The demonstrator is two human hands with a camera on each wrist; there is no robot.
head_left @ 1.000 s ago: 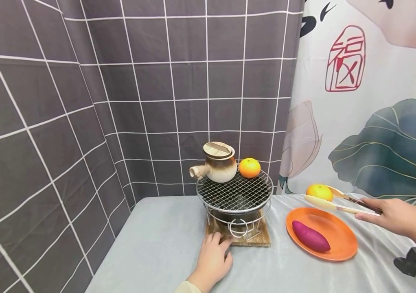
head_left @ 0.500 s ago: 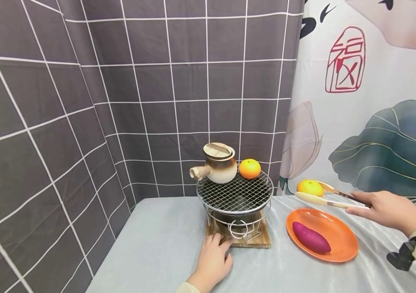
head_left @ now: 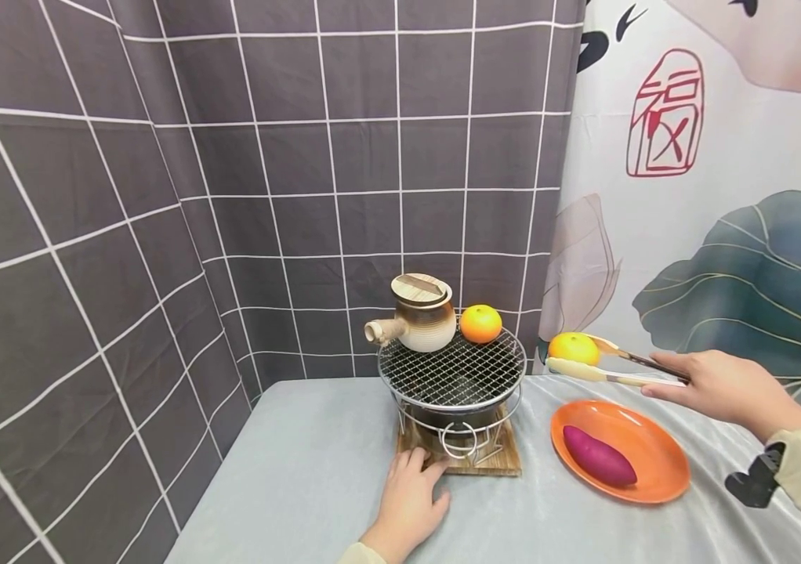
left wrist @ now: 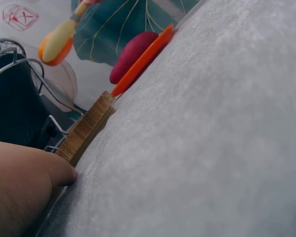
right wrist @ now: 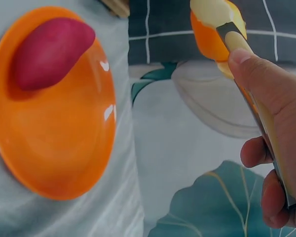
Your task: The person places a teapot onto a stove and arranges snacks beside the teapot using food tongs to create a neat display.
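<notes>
In the head view my right hand (head_left: 728, 392) grips a pair of tongs (head_left: 580, 370) with pale tips. Between the tips an orange (head_left: 572, 349) is held in the air, right of the grill and above the far side of the orange plate (head_left: 657, 466). A purple sweet potato (head_left: 599, 457) lies on that plate. My left hand (head_left: 411, 497) holds the front left corner of the wooden board (head_left: 502, 460) under the grill; the left wrist view shows a digit (left wrist: 64, 173) against the board's edge.
On the round wire grill (head_left: 460, 384) stand a lidded clay pot (head_left: 429, 329), its handle pointing left, and a second orange (head_left: 480, 323) beside it. A dark bowl-shaped body (head_left: 450, 415) sits below the mesh. Grey cloth (head_left: 288, 486) covers the table; curtains hang behind.
My right hand has moved left and slightly up, carrying the orange in the tongs closer to the grill. The left hand, grill, pot and plate stay as they were.
</notes>
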